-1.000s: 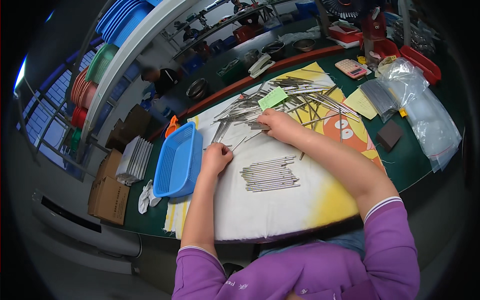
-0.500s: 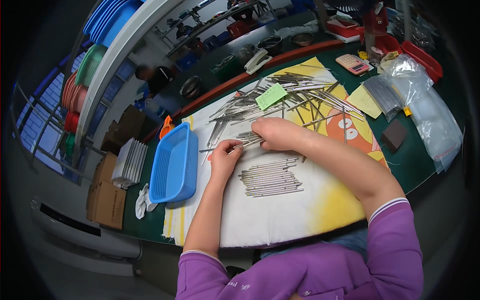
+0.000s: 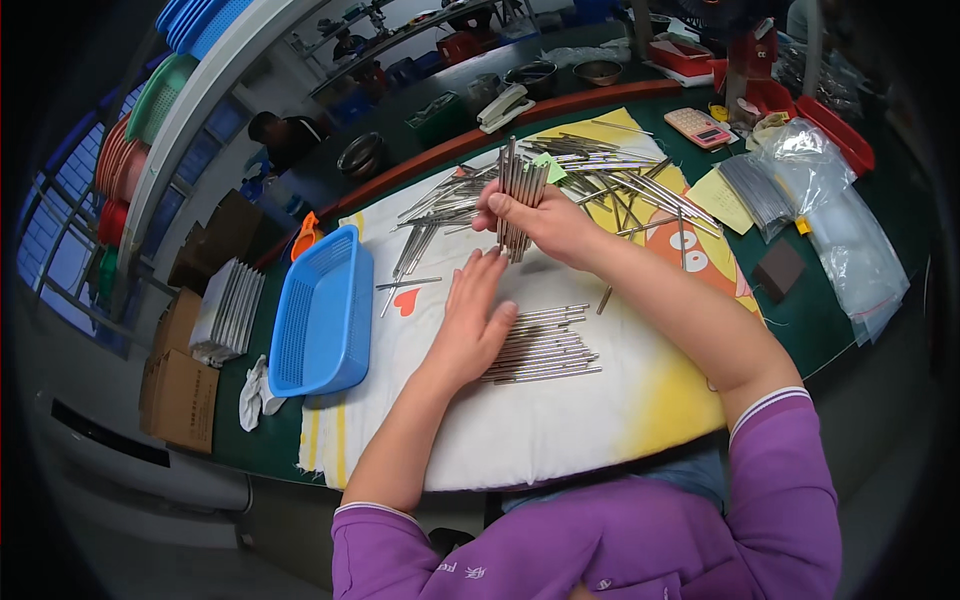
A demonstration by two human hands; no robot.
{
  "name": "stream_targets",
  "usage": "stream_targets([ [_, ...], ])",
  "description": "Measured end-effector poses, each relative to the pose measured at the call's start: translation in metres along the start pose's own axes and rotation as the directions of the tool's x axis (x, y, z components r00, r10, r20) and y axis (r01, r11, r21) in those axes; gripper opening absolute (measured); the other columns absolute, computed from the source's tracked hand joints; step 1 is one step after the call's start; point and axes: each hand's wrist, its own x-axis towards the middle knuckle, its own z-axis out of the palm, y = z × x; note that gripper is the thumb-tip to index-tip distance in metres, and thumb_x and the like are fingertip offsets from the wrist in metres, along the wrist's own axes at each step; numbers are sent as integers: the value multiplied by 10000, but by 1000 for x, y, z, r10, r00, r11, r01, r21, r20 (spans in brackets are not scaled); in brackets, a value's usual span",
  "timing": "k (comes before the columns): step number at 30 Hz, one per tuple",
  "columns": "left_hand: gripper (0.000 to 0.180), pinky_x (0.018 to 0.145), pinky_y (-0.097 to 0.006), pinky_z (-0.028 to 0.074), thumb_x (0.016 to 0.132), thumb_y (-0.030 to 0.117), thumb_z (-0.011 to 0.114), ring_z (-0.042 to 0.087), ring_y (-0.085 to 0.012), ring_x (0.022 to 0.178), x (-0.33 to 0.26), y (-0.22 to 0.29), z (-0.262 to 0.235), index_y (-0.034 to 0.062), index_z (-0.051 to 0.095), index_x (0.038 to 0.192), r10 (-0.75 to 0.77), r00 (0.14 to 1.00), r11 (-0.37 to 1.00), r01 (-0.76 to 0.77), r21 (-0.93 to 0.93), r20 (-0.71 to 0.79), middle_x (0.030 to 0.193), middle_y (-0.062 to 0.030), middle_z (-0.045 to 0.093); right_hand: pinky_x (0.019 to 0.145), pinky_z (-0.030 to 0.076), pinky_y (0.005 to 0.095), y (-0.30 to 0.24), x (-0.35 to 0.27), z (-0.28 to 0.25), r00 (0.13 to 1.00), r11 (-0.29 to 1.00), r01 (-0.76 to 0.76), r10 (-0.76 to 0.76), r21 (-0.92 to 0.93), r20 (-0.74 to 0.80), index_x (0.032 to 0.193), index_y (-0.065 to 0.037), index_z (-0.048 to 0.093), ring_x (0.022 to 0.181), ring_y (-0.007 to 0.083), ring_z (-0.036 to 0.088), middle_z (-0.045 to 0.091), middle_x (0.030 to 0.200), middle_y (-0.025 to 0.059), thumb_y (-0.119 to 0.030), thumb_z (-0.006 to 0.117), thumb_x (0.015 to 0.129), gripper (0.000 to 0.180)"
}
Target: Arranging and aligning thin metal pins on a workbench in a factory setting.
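Observation:
A bundle of thin metal rods (image 3: 521, 190) stands upright in my right hand (image 3: 553, 222), whose fingers wrap round it. My left hand (image 3: 474, 318) is open, palm down, its fingertips close to the bundle's lower ends. Partly under its thumb side lies a row of metal rods (image 3: 548, 345), set side by side on the white and yellow cloth (image 3: 450, 450). Behind my hands spreads a loose heap of metal rods (image 3: 630, 180). A green paper slip (image 3: 550, 168) on the heap is partly hidden by the bundle.
On the left stands a blue plastic basket (image 3: 322, 315), with an orange-handled tool (image 3: 305, 236) behind it. A pink calculator (image 3: 698, 128), a dark block (image 3: 780, 268) and clear plastic bags (image 3: 850, 220) lie at right. A person (image 3: 287, 135) sits beyond the table.
My right hand has lifted the bundle and turned it upright. My left hand has let go of the rods, opened and come nearer, over the edge of the row.

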Motion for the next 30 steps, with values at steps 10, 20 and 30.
stream_targets([
  [10, 655, 1060, -523, 72, 880, 348, 417, 126, -372, 1334, -20, 52, 30, -19, 185, 1371, -158, 942, 951, 65, 301, 297, 1431, -219, 164, 661, 448, 263, 34, -9, -14, 984, 899, -160, 178, -408, 6, 948, -81, 556, 731, 84, 557, 572, 782, 2, -184, 519, 880, 128],
  [20, 686, 1031, -580, 70, 838, 312, 487, 108, -419, 1321, -71, 92, 24, -9, 200, 1373, -157, 941, 959, 73, 273, 300, 1430, -229, 145, 751, 465, 391, 47, -23, -13, 935, 190, 351, -20, -917, 353, 877, -62, 592, 877, 296, 552, 557, 904, 110, -225, 688, 675, 276],
  [30, 661, 1030, -589, 59, 870, 349, 410, 86, -431, 1322, -32, 64, 35, -13, 177, 1373, -248, 941, 922, 155, 355, 231, 1439, -220, 125, 1045, 195, 485, 43, -24, -8, 983, -74, 97, 160, -992, 85, 1329, -71, 338, 1285, 302, 278, 357, 1355, 117, -427, 433, 869, 589],
])
